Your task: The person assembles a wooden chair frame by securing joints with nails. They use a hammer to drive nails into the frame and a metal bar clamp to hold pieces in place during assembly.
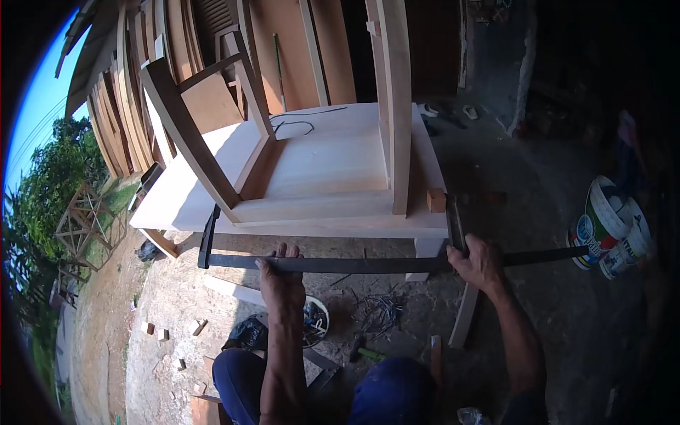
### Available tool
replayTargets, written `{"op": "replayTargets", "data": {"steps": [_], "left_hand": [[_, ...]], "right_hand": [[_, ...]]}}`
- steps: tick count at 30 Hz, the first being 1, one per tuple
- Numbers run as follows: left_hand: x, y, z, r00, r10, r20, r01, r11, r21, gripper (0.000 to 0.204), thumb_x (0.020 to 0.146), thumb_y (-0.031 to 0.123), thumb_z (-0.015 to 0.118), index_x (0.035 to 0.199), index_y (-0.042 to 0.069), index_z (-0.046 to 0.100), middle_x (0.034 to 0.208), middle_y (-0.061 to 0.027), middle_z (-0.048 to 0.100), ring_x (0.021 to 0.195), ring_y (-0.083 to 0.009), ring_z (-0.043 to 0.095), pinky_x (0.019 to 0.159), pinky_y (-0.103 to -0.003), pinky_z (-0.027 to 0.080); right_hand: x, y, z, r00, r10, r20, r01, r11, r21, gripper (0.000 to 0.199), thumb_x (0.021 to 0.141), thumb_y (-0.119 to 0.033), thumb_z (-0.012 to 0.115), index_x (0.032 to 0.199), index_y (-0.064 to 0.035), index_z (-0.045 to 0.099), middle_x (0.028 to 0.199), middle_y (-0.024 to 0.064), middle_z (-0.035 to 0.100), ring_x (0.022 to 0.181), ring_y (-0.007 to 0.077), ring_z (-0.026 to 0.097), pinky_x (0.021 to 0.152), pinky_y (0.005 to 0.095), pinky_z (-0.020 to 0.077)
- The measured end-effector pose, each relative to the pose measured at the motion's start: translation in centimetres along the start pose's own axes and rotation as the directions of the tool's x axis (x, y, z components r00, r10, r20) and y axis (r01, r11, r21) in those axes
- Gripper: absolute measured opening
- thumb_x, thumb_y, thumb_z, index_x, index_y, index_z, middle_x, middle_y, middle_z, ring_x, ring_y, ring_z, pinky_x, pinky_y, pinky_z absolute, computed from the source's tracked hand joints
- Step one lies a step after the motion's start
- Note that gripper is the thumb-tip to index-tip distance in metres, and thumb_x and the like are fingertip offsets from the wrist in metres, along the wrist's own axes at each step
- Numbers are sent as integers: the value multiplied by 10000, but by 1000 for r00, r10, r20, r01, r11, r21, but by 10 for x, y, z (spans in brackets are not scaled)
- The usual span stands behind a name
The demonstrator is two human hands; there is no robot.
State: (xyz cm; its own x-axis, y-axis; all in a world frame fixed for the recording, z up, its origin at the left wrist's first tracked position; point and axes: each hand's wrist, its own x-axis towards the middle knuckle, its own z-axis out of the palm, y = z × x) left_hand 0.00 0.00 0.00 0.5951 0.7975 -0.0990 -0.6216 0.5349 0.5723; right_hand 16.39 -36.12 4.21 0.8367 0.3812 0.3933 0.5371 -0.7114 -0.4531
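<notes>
A long dark bar clamp (361, 265) lies level along the near side of an upturned wooden furniture frame (312, 210) with its legs pointing up. My left hand (283, 275) is closed around the bar toward its left end, thumb on the near side. The clamp's fixed jaw (208, 237) reaches up to the frame's left corner. At the other end, my right hand (478, 263) grips the clamp by its sliding jaw (456, 219). Beside that jaw, a small wood block (436, 200) sits to the right of the frame. Contact between jaw and block cannot be made out.
The frame rests on a pale tabletop (177, 202). Below are a bucket (316, 320), a green-handled hammer (365, 350) and tangled dark strips (379, 312). Wood offcuts (197, 327) lie at left. Paint buckets (602, 225) stand at right; boards (127, 106) lean behind.
</notes>
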Motion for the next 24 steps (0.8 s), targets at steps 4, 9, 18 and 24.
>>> {"op": "replayTargets", "data": {"steps": [4, 9, 18, 24], "left_hand": [[-30, -40, 1, 996, -61, -69, 58, 997, -47, 454, 1099, 481, 366, 1250, 56, 411, 1450, -252, 479, 1222, -466, 595, 1015, -581, 521], [-13, -23, 8, 996, -84, 39, 84, 996, 6, 453, 1093, 483, 383, 1251, 60, 419, 1473, -245, 462, 1235, -456, 585, 1050, -579, 493], [-5, -35, -1, 996, -60, 66, 58, 998, 32, 437, 1075, 489, 449, 1179, 65, 429, 1388, -257, 510, 1190, -453, 615, 998, -573, 541], [-5, -35, -2, 998, -66, 8, 65, 996, 55, 509, 1077, 487, 446, 1328, 47, 390, 1379, -240, 512, 1220, -431, 594, 1022, -538, 539]], "right_hand": [[11, 15, -26, 998, -35, 53, 43, 986, -162, 412, 842, -351, 719, 737, 11, 552, 690, 280, 625, 690, 483, 660, 594, 538, 496], [5, 20, 2, 996, 70, 57, -66, 996, -63, 413, 855, -350, 719, 767, 17, 551, 704, 265, 620, 674, 465, 650, 600, 525, 483], [19, 19, 3, 983, 129, 128, -131, 991, 8, 415, 842, -378, 729, 767, 1, 579, 700, 224, 633, 675, 433, 665, 613, 504, 498], [25, 1, 17, 998, -25, 64, 27, 999, -25, 408, 843, -372, 708, 752, 7, 589, 726, 266, 664, 735, 459, 693, 673, 517, 542]]}}
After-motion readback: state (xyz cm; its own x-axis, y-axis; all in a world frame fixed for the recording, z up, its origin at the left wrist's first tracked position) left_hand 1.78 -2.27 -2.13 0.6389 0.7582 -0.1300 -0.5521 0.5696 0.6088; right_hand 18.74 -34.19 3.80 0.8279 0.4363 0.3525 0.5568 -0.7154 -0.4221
